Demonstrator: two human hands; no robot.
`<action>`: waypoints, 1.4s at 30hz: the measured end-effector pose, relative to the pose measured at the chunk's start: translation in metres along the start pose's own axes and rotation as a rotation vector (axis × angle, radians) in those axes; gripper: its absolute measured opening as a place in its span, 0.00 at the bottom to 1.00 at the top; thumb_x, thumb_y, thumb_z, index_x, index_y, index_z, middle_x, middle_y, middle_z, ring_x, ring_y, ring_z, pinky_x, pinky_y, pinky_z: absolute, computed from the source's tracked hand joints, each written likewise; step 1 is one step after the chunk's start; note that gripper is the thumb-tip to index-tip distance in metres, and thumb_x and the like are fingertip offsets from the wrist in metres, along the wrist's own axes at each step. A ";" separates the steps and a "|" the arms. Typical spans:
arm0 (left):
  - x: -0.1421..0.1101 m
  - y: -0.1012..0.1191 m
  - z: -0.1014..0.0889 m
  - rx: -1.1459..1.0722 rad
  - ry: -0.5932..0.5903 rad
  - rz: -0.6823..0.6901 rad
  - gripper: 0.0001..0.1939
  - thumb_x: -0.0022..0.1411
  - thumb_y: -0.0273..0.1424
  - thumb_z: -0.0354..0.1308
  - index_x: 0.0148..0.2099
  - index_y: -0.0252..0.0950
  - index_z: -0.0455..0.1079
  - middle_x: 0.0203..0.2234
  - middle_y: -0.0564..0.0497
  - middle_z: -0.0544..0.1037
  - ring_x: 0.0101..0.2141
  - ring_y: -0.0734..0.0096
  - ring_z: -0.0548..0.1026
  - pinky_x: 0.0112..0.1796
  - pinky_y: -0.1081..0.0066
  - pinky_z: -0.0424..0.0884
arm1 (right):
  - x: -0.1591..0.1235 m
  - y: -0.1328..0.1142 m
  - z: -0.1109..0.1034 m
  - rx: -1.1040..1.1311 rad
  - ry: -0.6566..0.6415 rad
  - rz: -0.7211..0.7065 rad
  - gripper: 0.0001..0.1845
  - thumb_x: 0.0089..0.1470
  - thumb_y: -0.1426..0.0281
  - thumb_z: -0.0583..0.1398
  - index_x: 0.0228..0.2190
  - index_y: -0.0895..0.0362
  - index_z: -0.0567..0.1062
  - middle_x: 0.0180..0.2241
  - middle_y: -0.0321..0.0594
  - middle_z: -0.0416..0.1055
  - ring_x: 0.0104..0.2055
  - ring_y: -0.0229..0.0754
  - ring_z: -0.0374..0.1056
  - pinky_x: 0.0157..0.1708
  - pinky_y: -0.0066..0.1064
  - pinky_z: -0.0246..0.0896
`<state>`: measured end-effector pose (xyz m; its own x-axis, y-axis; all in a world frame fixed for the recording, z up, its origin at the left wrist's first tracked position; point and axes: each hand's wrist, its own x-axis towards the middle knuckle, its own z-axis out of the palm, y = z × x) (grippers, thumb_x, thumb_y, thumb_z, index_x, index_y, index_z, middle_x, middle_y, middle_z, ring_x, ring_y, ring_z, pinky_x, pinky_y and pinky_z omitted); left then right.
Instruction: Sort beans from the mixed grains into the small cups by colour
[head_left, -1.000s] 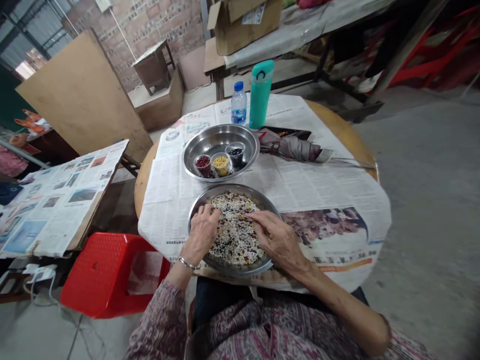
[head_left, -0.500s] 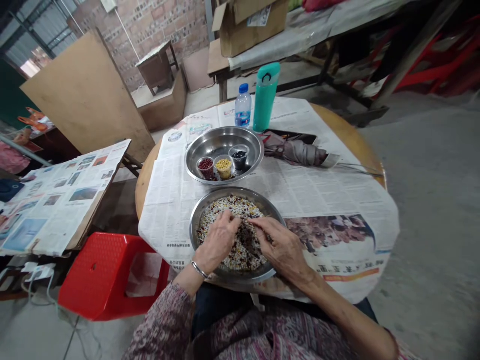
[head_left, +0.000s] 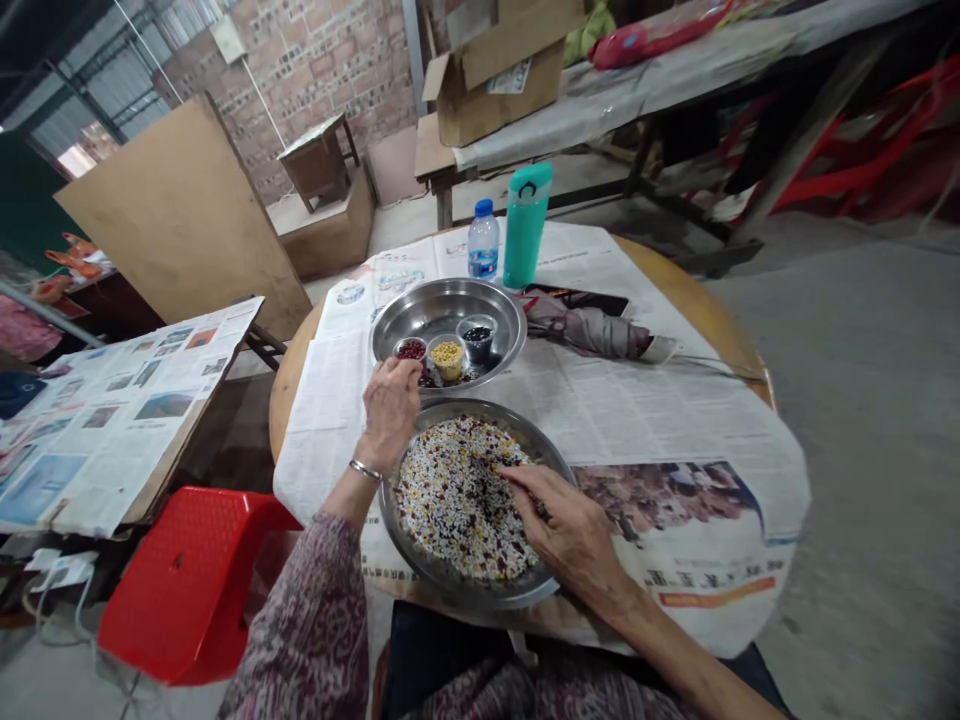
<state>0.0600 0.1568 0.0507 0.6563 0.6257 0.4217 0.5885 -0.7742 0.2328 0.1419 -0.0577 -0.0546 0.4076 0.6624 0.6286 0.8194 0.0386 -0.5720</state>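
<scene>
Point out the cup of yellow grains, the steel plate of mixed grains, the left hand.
Cup of yellow grains [head_left: 448,358], head view, on the grains.
Steel plate of mixed grains [head_left: 480,598], head view, near rim.
Left hand [head_left: 390,412], head view, on its back.

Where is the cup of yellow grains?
In the head view, the cup of yellow grains sits inside the far steel bowl, between the red-bean cup and the black-bean cup, beyond the left hand.
</scene>
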 end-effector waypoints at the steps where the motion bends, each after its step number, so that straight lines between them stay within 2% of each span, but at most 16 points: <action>1: 0.014 -0.002 0.001 0.047 -0.002 -0.008 0.12 0.71 0.29 0.49 0.43 0.38 0.75 0.37 0.49 0.78 0.40 0.66 0.71 0.45 0.67 0.67 | 0.000 0.000 0.000 0.001 0.000 0.006 0.14 0.59 0.77 0.55 0.44 0.55 0.75 0.41 0.40 0.78 0.43 0.42 0.75 0.46 0.34 0.70; 5: 0.054 -0.012 0.012 0.216 -0.150 -0.094 0.12 0.67 0.26 0.52 0.41 0.39 0.78 0.38 0.48 0.79 0.43 0.63 0.71 0.47 0.65 0.65 | 0.001 -0.002 -0.001 0.007 0.000 0.029 0.14 0.60 0.76 0.54 0.44 0.55 0.75 0.41 0.40 0.78 0.43 0.41 0.75 0.44 0.34 0.71; 9: 0.068 -0.020 0.026 0.243 -0.214 -0.119 0.10 0.64 0.26 0.55 0.37 0.39 0.78 0.36 0.47 0.79 0.42 0.61 0.70 0.43 0.65 0.66 | 0.002 -0.003 -0.002 0.021 0.006 0.041 0.14 0.60 0.76 0.54 0.44 0.54 0.75 0.40 0.40 0.79 0.42 0.41 0.76 0.44 0.34 0.71; 18: 0.072 -0.027 0.040 0.198 -0.192 -0.095 0.12 0.66 0.27 0.52 0.38 0.37 0.78 0.36 0.46 0.80 0.39 0.64 0.71 0.40 0.67 0.66 | 0.005 -0.006 -0.007 0.059 -0.032 0.095 0.14 0.59 0.75 0.55 0.43 0.53 0.76 0.40 0.40 0.79 0.42 0.43 0.76 0.44 0.36 0.72; 23: 0.068 -0.025 0.038 0.177 -0.196 -0.055 0.14 0.66 0.24 0.50 0.39 0.37 0.78 0.35 0.47 0.80 0.37 0.66 0.72 0.41 0.69 0.67 | 0.005 -0.007 -0.006 0.061 -0.011 0.092 0.13 0.60 0.75 0.55 0.42 0.53 0.76 0.39 0.39 0.79 0.40 0.42 0.76 0.43 0.35 0.71; 30: 0.065 -0.020 0.030 0.180 -0.155 -0.040 0.14 0.68 0.21 0.48 0.47 0.33 0.74 0.42 0.44 0.79 0.43 0.66 0.73 0.48 0.66 0.67 | 0.004 -0.006 -0.005 0.051 -0.001 0.063 0.13 0.59 0.76 0.55 0.42 0.54 0.76 0.39 0.40 0.79 0.41 0.42 0.76 0.44 0.35 0.71; 33: 0.046 -0.010 0.014 0.108 -0.097 -0.013 0.11 0.71 0.24 0.48 0.45 0.33 0.72 0.39 0.45 0.78 0.41 0.67 0.74 0.46 0.65 0.68 | 0.003 -0.005 -0.005 0.057 -0.009 0.082 0.13 0.59 0.75 0.55 0.42 0.54 0.77 0.39 0.40 0.79 0.40 0.42 0.76 0.43 0.35 0.71; 35: 0.019 -0.002 0.003 0.014 -0.101 0.061 0.11 0.72 0.26 0.46 0.44 0.34 0.71 0.36 0.47 0.77 0.36 0.70 0.73 0.42 0.67 0.70 | 0.003 -0.005 -0.004 0.062 -0.013 0.089 0.14 0.59 0.75 0.54 0.42 0.53 0.77 0.39 0.40 0.79 0.40 0.42 0.75 0.44 0.35 0.71; 38: -0.033 0.002 -0.006 -0.033 -0.227 0.182 0.10 0.73 0.27 0.46 0.45 0.34 0.69 0.37 0.49 0.76 0.35 0.72 0.72 0.39 0.70 0.70 | 0.003 -0.004 -0.002 0.042 -0.015 0.086 0.15 0.59 0.75 0.54 0.43 0.53 0.77 0.39 0.40 0.78 0.41 0.43 0.74 0.44 0.37 0.71; 42: -0.087 -0.002 0.003 0.120 -0.382 0.110 0.11 0.71 0.23 0.46 0.45 0.35 0.69 0.38 0.47 0.74 0.40 0.68 0.72 0.43 0.69 0.70 | 0.004 -0.003 0.001 -0.053 -0.031 0.094 0.15 0.58 0.74 0.55 0.44 0.52 0.77 0.42 0.43 0.76 0.47 0.48 0.70 0.48 0.43 0.69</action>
<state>0.0026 0.1043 0.0111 0.8328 0.5481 0.0777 0.5415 -0.8357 0.0912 0.1405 -0.0545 -0.0510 0.4718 0.6841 0.5563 0.7985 -0.0639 -0.5986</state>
